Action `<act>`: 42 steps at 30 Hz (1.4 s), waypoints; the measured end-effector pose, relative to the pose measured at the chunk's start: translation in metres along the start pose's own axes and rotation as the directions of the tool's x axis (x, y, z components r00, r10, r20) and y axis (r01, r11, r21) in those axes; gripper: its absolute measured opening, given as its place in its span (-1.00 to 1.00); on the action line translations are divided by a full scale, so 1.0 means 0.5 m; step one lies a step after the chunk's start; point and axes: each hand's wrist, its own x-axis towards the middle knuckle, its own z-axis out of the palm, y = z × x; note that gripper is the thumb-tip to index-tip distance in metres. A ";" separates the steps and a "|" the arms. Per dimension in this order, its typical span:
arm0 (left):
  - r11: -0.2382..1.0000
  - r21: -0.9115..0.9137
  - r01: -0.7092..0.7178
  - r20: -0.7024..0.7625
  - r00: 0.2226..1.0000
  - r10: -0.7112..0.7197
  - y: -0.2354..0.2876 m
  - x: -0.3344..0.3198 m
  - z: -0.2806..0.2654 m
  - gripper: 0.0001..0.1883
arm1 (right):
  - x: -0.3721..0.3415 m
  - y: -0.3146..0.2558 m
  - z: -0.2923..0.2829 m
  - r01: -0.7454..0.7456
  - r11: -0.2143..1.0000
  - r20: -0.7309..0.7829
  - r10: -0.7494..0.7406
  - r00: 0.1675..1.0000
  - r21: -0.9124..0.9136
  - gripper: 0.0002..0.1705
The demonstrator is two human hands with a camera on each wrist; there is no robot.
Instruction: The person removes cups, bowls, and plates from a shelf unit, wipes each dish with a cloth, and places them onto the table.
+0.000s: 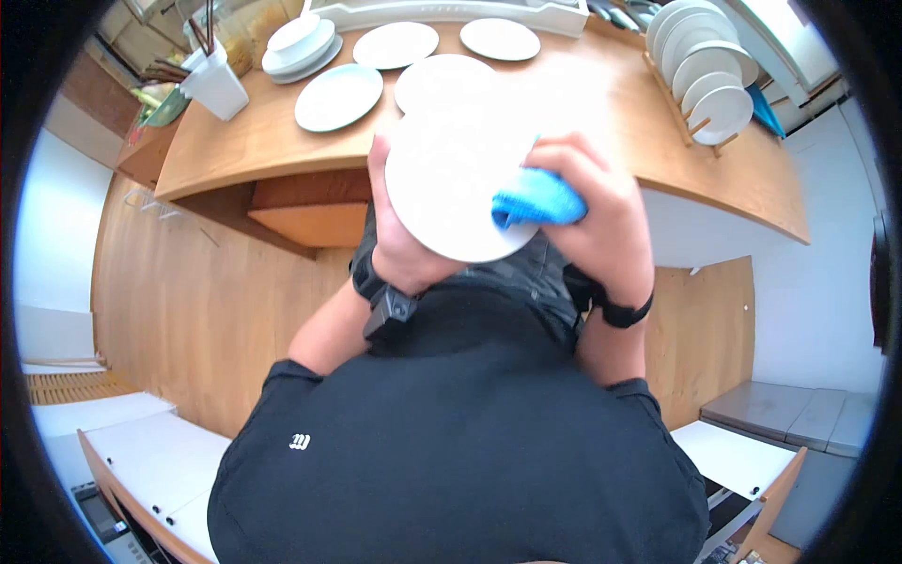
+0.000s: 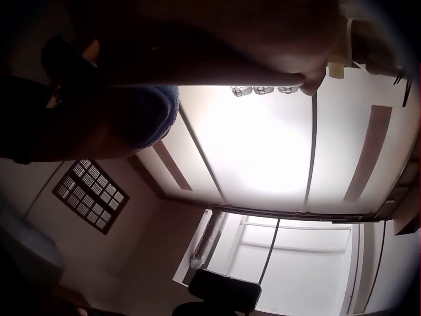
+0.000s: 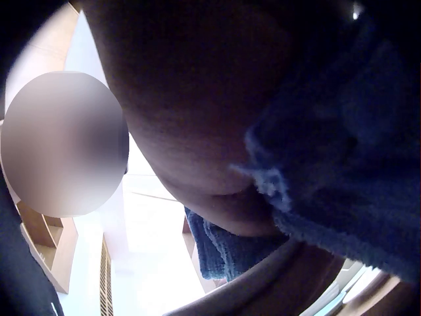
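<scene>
A round white plate (image 1: 446, 183) is held up in front of the body, in the head view. My left hand (image 1: 399, 240) grips it at the left and lower rim, its thumb along the edge. Bunched in my right hand (image 1: 609, 221) is a blue cloth (image 1: 540, 199), which lies against the plate's lower right face. In the right wrist view the cloth (image 3: 355, 151) fills the right side, close under the fingers. The left wrist view shows a dark silhouette of the hand with part of the cloth (image 2: 154, 115) beside it.
Several white plates (image 1: 338, 97) lie on the wooden table (image 1: 611, 122). A bowl (image 1: 299, 33) sits on stacked plates at the back left, near a white holder (image 1: 216, 85) with chopsticks. At the right, a wooden rack (image 1: 681, 103) holds more plates upright.
</scene>
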 end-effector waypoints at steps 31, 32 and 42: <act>0.959 0.276 0.061 -0.085 0.996 -0.038 -0.025 0.012 0.004 0.07 | -0.050 -0.018 0.046 -0.008 0.962 0.132 -0.029 0.991 0.272 -0.59; 0.975 0.220 0.019 -0.165 0.986 0.018 -0.027 0.009 0.007 0.07 | -0.049 -0.003 0.046 -0.029 0.985 0.094 0.013 0.996 0.169 -0.58; 0.997 0.037 0.063 -0.132 0.990 -0.058 -0.035 0.004 0.005 0.09 | -0.065 -0.046 0.055 0.072 0.986 0.177 -0.098 0.979 0.149 -0.54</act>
